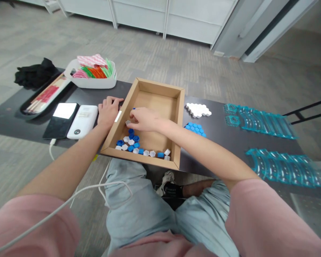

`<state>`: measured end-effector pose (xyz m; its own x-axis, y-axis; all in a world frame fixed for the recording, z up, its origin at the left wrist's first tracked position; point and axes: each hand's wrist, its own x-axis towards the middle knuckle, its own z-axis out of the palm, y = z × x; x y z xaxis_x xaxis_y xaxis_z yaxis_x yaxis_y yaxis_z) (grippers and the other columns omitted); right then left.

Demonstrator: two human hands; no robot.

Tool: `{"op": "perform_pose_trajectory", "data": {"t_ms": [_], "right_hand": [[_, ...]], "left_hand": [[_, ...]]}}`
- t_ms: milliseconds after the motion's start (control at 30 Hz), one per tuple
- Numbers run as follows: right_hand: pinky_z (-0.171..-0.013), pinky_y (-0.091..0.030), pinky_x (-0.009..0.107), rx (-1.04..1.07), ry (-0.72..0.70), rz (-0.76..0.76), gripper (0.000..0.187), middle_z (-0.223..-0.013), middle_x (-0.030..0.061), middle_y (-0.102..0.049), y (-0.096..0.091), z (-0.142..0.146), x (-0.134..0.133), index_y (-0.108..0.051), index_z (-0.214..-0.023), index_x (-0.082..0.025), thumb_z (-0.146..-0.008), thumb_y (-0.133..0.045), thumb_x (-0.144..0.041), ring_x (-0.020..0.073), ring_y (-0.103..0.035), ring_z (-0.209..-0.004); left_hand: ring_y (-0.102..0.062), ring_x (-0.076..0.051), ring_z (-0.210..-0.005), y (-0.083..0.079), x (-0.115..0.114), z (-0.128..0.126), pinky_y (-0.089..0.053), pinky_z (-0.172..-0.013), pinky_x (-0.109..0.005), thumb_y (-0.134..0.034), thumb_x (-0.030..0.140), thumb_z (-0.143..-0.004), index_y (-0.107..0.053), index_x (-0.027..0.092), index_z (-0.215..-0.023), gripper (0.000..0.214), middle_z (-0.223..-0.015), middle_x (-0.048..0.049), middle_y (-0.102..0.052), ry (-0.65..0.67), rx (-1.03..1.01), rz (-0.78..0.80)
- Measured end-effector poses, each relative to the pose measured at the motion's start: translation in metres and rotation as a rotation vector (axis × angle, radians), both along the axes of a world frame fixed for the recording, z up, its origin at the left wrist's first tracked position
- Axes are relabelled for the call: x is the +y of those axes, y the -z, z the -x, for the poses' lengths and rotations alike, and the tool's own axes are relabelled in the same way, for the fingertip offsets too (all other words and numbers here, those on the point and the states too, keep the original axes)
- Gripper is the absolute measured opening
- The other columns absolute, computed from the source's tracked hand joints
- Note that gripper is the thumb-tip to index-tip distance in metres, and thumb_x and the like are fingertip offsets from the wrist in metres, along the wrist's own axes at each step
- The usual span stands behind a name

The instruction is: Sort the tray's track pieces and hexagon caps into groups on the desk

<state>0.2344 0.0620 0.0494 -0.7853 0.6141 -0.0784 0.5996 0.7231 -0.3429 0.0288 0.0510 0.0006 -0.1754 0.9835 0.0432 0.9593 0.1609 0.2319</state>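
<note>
In front of me a shallow cardboard box (142, 82) lies on the dark table, with small white and blue hexagonal pieces gathered at its near end and left side. My right hand (144, 119) is inside the box, fingers bent, its thumb and forefinger around a white hexagonal piece (127, 122). One blue piece (134, 108) shows partly behind that hand. Against the outside of the box's left wall, my left hand (108, 111) lies with fingers stretched out and nothing held. Close to the right hand's thumb are more blue pieces (131, 131).
Right of the box sit a white cluster of hexagons (198, 110) and a blue cluster (195, 129). Farther right are two rows of teal clear plastic parts (267, 121). To the left lie a white power bank (82, 122), a black device (61, 121), a long tray (46, 94) and a white basket (96, 83).
</note>
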Motion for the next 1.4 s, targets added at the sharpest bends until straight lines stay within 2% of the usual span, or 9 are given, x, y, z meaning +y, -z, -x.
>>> {"op": "perform_pose_trajectory", "data": {"t_ms": [200,367,500,600,700,767,900,1200,1400], "right_hand": [[-0.073,-0.047,0.035,-0.074,0.056,0.053,0.016,-0.113,0.012,-0.087,0.006,0.028,0.0,-0.081,-0.105,-0.021,-0.097,-0.081,-0.035,0.0305,-0.079,-0.102],[-0.077,-0.047,0.031,0.224,0.093,0.119,0.01,-0.1,0.0039,-0.08,-0.003,0.005,0.009,-0.073,-0.102,-0.02,-0.095,-0.078,-0.026,0.0211,-0.071,-0.091],[-0.078,-0.047,0.029,0.579,0.059,0.154,0.018,-0.108,0.0016,-0.075,-0.012,-0.063,0.02,-0.07,-0.118,-0.02,-0.101,-0.073,-0.028,0.0136,-0.061,-0.084],[-0.074,-0.047,0.029,0.775,0.094,0.095,0.036,-0.11,0.0004,-0.072,-0.006,-0.14,0.025,-0.07,-0.133,-0.025,-0.106,-0.075,-0.047,0.0129,-0.056,-0.08],[-0.075,-0.05,0.032,0.844,0.315,-0.013,0.043,-0.095,-0.0008,-0.068,0.012,-0.218,0.025,-0.075,-0.121,-0.028,-0.1,-0.08,-0.065,0.0166,-0.059,-0.08],[-0.081,-0.054,0.036,0.85,0.445,-0.091,0.043,-0.094,0.0014,-0.072,0.027,-0.261,0.022,-0.075,-0.108,-0.028,-0.092,-0.088,-0.065,0.0196,-0.064,-0.084],[-0.086,-0.058,0.041,0.802,0.503,-0.134,0.033,-0.1,0.0058,-0.082,0.052,-0.311,0.016,-0.071,-0.094,-0.027,-0.088,-0.09,-0.054,0.0242,-0.073,-0.09],[-0.088,-0.06,0.043,0.582,0.405,-0.15,0.016,-0.102,0.0066,-0.083,0.072,-0.334,0.027,-0.077,-0.1,-0.027,-0.092,-0.083,-0.039,0.0263,-0.075,-0.09],[-0.092,-0.059,0.043,0.535,0.419,-0.131,0.015,-0.107,0.0074,-0.081,0.074,-0.333,0.025,-0.076,-0.1,-0.026,-0.092,-0.084,-0.035,0.0275,-0.075,-0.095]], "left_hand": [[-0.05,-0.044,-0.153,-0.007,-0.006,-0.002,-0.04,-0.127,-0.059,-0.039,0.028,-0.116,-0.059,0.018,-0.169,0.057,-0.168,-0.0253,-0.053,0.046,0.0,0.024],[-0.046,-0.047,-0.155,-0.013,-0.007,-0.001,-0.038,-0.128,-0.065,-0.04,0.029,-0.119,-0.054,0.011,-0.172,0.057,-0.169,-0.0284,-0.048,0.071,-0.01,0.073],[-0.049,-0.047,-0.154,-0.009,-0.003,0.001,-0.04,-0.126,-0.068,-0.041,0.027,-0.119,-0.057,0.014,-0.17,0.055,-0.168,-0.0301,-0.05,0.069,-0.011,0.07],[-0.05,-0.047,-0.153,-0.003,0.001,0.004,-0.04,-0.126,-0.069,-0.039,0.027,-0.119,-0.059,0.016,-0.169,0.055,-0.167,-0.0305,-0.052,0.069,-0.015,0.047],[-0.05,-0.047,-0.153,0.0,0.002,0.007,-0.041,-0.126,-0.068,-0.036,0.028,-0.118,-0.059,0.018,-0.168,0.056,-0.166,-0.03,-0.052,0.064,-0.013,0.037],[-0.049,-0.047,-0.152,-0.001,0.002,0.007,-0.04,-0.127,-0.068,-0.036,0.03,-0.118,-0.058,0.017,-0.168,0.056,-0.166,-0.0296,-0.051,0.06,-0.003,0.043],[-0.048,-0.046,-0.154,-0.006,0.003,0.003,-0.039,-0.13,-0.066,-0.04,0.029,-0.115,-0.057,0.015,-0.167,0.056,-0.168,-0.0295,-0.049,0.035,0.026,0.104],[-0.053,-0.041,-0.151,0.009,0.019,0.024,-0.046,-0.127,-0.062,-0.04,0.025,-0.11,-0.062,0.02,-0.162,0.056,-0.16,-0.0243,-0.058,-0.002,0.108,0.087],[-0.058,-0.044,-0.149,0.023,0.033,0.046,-0.05,-0.126,-0.063,-0.044,0.036,-0.108,-0.065,0.022,-0.163,0.061,-0.156,-0.0224,-0.06,-0.034,0.113,0.105]]}}
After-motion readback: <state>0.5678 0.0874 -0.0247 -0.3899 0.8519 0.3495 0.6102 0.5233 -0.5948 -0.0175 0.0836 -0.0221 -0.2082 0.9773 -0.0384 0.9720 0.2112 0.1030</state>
